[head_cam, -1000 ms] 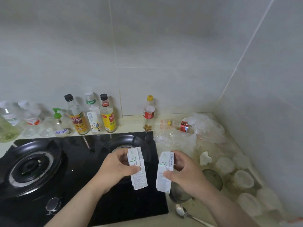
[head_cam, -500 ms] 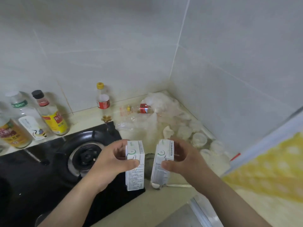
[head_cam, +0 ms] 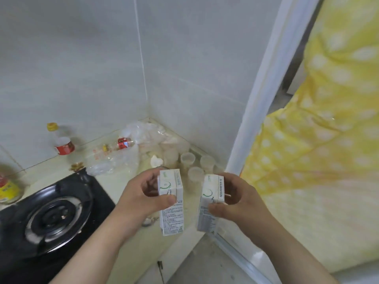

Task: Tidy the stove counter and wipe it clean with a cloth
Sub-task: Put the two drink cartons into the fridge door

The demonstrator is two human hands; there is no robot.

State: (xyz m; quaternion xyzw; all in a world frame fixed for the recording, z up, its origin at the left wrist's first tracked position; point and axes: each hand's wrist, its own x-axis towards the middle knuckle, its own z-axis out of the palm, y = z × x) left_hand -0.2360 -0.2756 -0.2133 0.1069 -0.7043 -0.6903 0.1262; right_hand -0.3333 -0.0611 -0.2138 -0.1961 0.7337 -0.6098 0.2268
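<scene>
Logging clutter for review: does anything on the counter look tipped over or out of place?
Yes. A red-labelled bottle lies on its side in the far corner of the counter, among crumpled plastic bags. Small plastic cups sit loose beside them.

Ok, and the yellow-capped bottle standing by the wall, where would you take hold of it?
Wrap the bottle round its body at the red label, coming from the front, the stove side. It stands upright close to the wall, so the back is closed off. The round body at the label gives more to hold than the narrow neck under the cap.
</scene>
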